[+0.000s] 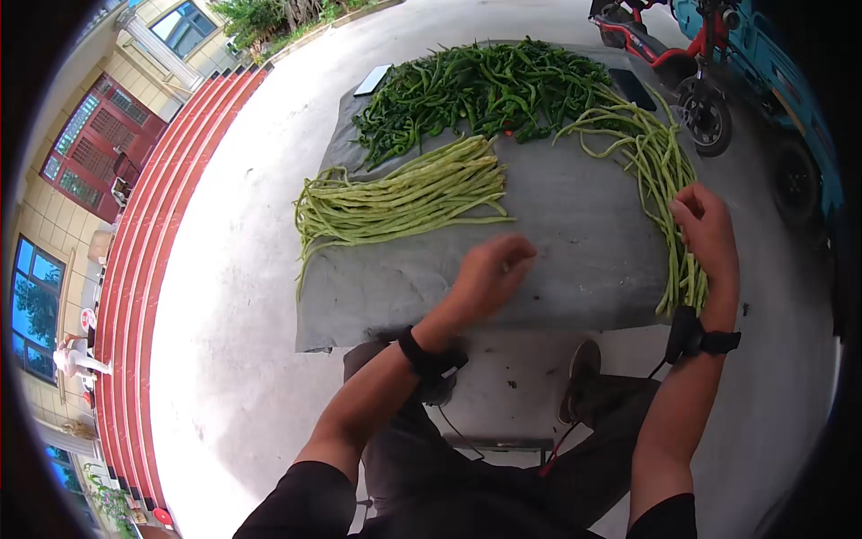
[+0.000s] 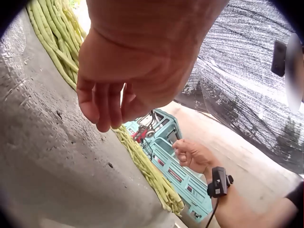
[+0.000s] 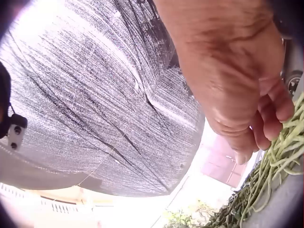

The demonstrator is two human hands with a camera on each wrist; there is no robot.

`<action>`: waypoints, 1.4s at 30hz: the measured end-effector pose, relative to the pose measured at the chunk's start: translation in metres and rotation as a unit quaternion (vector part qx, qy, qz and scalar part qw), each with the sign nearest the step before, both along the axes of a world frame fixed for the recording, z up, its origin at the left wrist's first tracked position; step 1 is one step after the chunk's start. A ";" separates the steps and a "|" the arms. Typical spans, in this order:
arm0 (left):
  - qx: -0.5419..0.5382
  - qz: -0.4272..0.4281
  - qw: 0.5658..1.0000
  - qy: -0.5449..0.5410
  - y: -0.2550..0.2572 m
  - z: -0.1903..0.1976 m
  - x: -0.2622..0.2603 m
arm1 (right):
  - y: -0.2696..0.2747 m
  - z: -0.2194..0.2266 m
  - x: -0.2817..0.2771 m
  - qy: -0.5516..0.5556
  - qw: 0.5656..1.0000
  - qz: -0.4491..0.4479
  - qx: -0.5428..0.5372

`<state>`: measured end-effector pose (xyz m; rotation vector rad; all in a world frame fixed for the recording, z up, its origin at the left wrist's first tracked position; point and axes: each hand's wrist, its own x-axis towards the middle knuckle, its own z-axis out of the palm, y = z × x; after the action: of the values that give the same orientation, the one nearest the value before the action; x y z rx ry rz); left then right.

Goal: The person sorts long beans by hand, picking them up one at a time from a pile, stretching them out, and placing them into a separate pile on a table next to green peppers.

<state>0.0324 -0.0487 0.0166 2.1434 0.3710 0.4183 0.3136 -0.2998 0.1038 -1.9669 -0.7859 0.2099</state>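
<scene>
The loose strip of long beans (image 1: 660, 166) lies along the right edge of the grey cloth (image 1: 588, 256), its long axis running from near the far right corner down to the near right corner, so it points roughly toward the person. The right hand (image 1: 707, 229) is much the nearer to it, over the lower half of the strip, with fingers bent loosely and nothing seen in them; whether a fingertip brushes a bean is hard to tell, since the views overlap there. The left hand (image 1: 496, 272) is well apart from that strip, above the cloth toward its near edge, its fingers slack, slightly curled and without a load. Beyond it and to its left, the stacked bundle of long beans (image 1: 413, 193) lies crosswise, its long axis nearly at right angles to the strip, one end by the left edge and the other around the middle of the cloth. Both lots are pale green, slim and limp. The bundle's stalks run mostly parallel, with uneven ends toward the middle; the strip is more tangled, its far end fanning inward below the dark phone (image 1: 632, 90).
</scene>
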 end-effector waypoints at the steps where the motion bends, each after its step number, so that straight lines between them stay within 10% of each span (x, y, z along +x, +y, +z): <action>1: 0.055 0.024 0.998 -0.023 0.002 0.001 0.000 | 0.006 0.001 -0.003 0.002 1.000 0.006 -0.001; 17: 0.390 0.205 0.898 -0.016 0.082 -0.013 -0.016 | 0.074 0.003 -0.030 0.008 0.995 0.079 -0.055; 42: 0.376 0.272 0.886 -0.026 0.087 -0.005 -0.023 | 0.090 0.010 -0.051 0.016 0.987 0.155 -0.048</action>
<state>0.0091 0.0382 0.0119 2.7454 0.9039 1.0793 0.2630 -0.2099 0.1140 -1.9170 -1.0766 0.4696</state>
